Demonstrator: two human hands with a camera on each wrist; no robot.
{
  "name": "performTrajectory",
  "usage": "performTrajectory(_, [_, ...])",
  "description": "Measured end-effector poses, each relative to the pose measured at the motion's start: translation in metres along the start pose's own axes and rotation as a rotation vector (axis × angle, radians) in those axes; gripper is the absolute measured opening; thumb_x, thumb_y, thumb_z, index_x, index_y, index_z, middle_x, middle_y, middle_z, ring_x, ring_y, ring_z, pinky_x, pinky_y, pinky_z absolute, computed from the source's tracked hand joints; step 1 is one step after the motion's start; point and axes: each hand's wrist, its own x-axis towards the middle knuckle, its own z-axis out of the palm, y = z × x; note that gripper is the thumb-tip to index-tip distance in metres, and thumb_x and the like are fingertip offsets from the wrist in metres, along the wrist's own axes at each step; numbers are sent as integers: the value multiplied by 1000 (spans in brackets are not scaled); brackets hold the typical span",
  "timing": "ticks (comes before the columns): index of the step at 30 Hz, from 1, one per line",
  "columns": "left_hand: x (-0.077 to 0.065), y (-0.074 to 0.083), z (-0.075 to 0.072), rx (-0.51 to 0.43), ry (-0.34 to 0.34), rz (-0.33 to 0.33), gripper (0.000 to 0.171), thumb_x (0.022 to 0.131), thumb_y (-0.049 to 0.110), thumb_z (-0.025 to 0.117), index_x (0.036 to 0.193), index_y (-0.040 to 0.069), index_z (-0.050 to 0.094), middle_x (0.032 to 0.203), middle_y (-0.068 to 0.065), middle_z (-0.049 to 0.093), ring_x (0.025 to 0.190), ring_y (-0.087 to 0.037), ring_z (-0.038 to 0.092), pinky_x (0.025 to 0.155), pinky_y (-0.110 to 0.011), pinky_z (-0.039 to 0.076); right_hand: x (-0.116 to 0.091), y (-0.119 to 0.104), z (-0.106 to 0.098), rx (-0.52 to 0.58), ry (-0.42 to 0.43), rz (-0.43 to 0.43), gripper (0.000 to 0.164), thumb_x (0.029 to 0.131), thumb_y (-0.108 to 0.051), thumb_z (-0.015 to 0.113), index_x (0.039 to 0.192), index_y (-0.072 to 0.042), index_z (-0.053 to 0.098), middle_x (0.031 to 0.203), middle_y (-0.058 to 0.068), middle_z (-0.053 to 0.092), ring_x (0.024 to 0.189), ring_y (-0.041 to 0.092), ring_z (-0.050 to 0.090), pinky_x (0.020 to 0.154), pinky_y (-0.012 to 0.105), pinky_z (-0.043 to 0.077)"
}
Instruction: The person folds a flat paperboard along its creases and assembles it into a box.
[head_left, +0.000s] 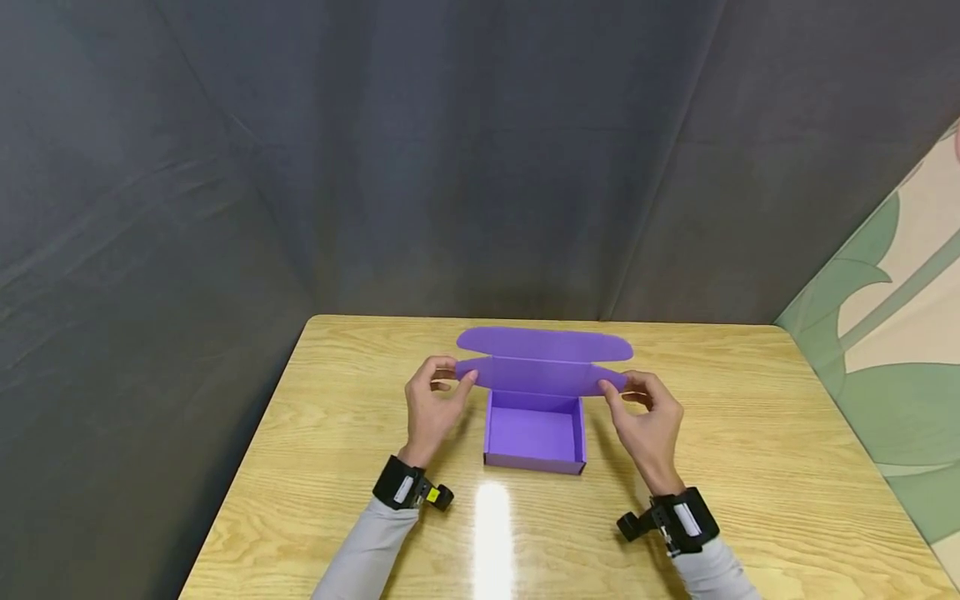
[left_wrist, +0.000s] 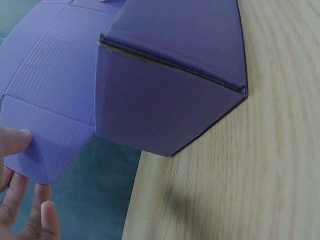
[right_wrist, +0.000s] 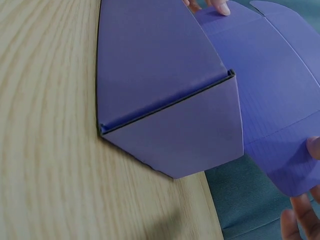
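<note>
A purple cardboard box (head_left: 534,433) stands on the wooden table with its lid (head_left: 542,377) raised at the far side. The lid's long front flap (head_left: 544,343) points up and away. My left hand (head_left: 435,412) pinches the lid's left side flap (left_wrist: 47,140) between thumb and fingers. On the other side, my right hand (head_left: 648,425) pinches the right side flap (right_wrist: 287,165) the same way. Both wrist views show the box's outer side walls up close. The inside of the box shows a bare purple floor in the head view.
The wooden table (head_left: 337,433) extends around the box on every side. A dark grey curtain (head_left: 480,167) hangs behind and to the left. At the right is a cloth with a green leaf pattern (head_left: 915,408).
</note>
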Motion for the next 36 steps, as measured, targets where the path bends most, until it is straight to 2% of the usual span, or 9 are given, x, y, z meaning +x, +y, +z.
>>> performTrajectory(6, [-2,1,-2,13,21,37,25,85,16,92,101,8,74,98,-8,77,86,-28,76,65,-40,61,-3,22,-1,-2,3,-28,23,80,14,84,100,11,73,87,25,72,80,16,67,76,13,57])
performTrajectory(11, [-4,2,-2,18,47,73,22,84,15,93,93,9,74,92,-7,77,79,-27,75,58,-44,59,-5,37,-2,-49,14,-80,23,79,8,89,98,4,77,85,16,74,79,12,67,76,15,56])
performTrajectory(17, [-8,6,-1,47,79,67,22,79,8,95,87,7,74,85,-9,77,69,-30,74,50,-34,56,-5,37,-2,-115,25,-169,18,80,-1,90,92,-1,77,83,10,75,72,21,66,70,15,52])
performTrajectory(21, [-11,17,-1,56,98,76,21,76,0,94,83,0,74,80,-15,77,63,-34,74,49,-31,56,-5,34,-2,-141,20,-213,16,80,-2,90,90,-3,77,80,8,73,65,22,63,64,15,48])
performTrajectory(25, [-14,38,-4,37,96,97,17,75,-7,91,81,-5,76,78,-19,77,60,-37,74,49,-30,59,-7,31,-3,-153,7,-235,15,81,-2,89,90,-2,77,76,7,70,61,20,61,61,15,48])
performTrajectory(28, [-16,33,-5,26,81,118,11,81,2,91,83,1,81,79,-14,79,60,-28,75,52,-25,60,-9,32,-4,-153,2,-235,16,80,-1,90,89,-3,77,74,6,69,60,20,61,59,15,48])
performTrajectory(32, [-20,12,-5,-16,30,134,8,88,15,88,87,9,85,80,-8,81,62,-16,76,54,-22,60,-11,31,-5,-138,5,-242,16,78,3,90,87,-3,78,73,4,70,59,15,62,59,13,50])
performTrajectory(36, [-24,14,-5,-72,-29,104,6,91,15,85,89,9,86,82,-8,82,63,-15,76,53,-24,61,-13,28,-6,-126,-2,-242,15,76,7,88,85,-1,77,71,6,71,60,9,61,59,14,52])
